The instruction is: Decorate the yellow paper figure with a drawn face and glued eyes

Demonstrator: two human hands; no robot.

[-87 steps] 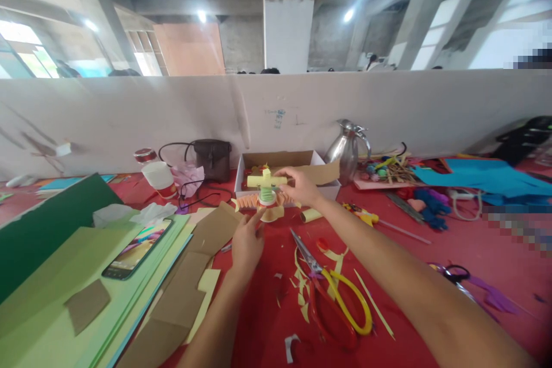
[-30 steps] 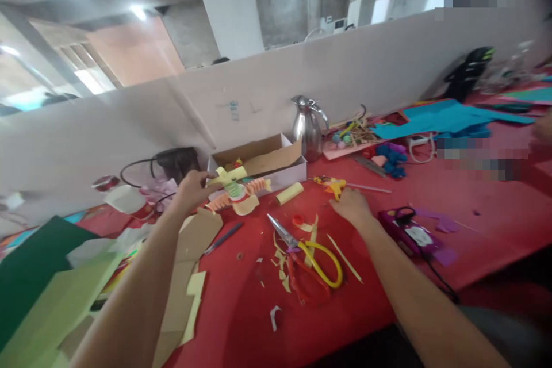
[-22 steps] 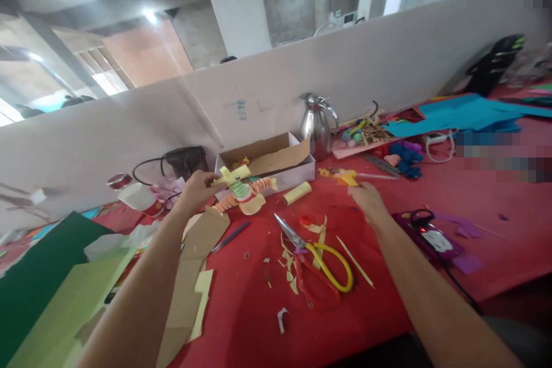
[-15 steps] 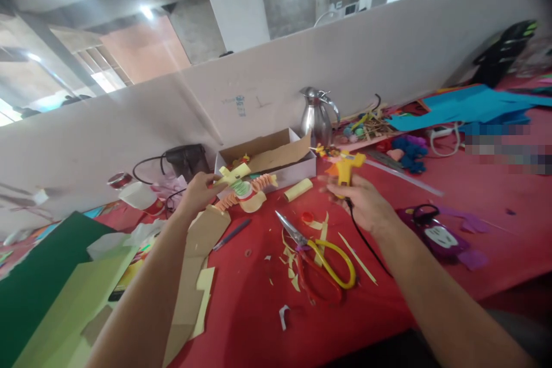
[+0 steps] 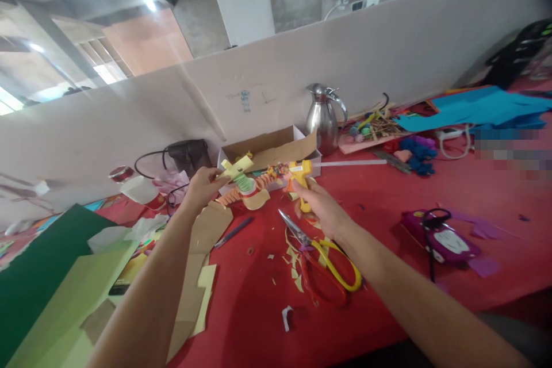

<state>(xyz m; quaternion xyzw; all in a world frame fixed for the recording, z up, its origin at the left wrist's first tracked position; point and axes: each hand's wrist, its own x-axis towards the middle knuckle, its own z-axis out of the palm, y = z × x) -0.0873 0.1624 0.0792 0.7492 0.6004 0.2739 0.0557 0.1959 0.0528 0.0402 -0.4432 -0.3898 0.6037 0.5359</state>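
My left hand [image 5: 204, 185] pinches the pale yellow top of a paper figure [image 5: 246, 184]. That figure has a green pleated middle, orange pleated arms and a tan base. Wrapped in my right hand [image 5: 321, 201] is a yellow hot glue gun [image 5: 303, 178], a clear glue stick [image 5: 353, 163] jutting from its back. Its nozzle points left and is close to the figure's right arm; whether they touch I cannot tell. Below the glue gun lie scissors [image 5: 317, 253] with one yellow and one red handle, among pale paper scraps. A grey pen [image 5: 233, 232] rests left of the scissors.
Behind the figure stands an open cardboard box [image 5: 302, 141], with a steel jug [image 5: 321, 121] beside it. A purple power socket block [image 5: 442, 238] sits at right. Cut cardboard [image 5: 190, 299] and a green sheet [image 5: 52, 264] lie at left; blue sheets [image 5: 474, 106] are at back right.
My right hand has brought the glue gun leftward and slightly down, next to the paper figure. My left hand keeps its hold on the figure. The view has shifted slightly.
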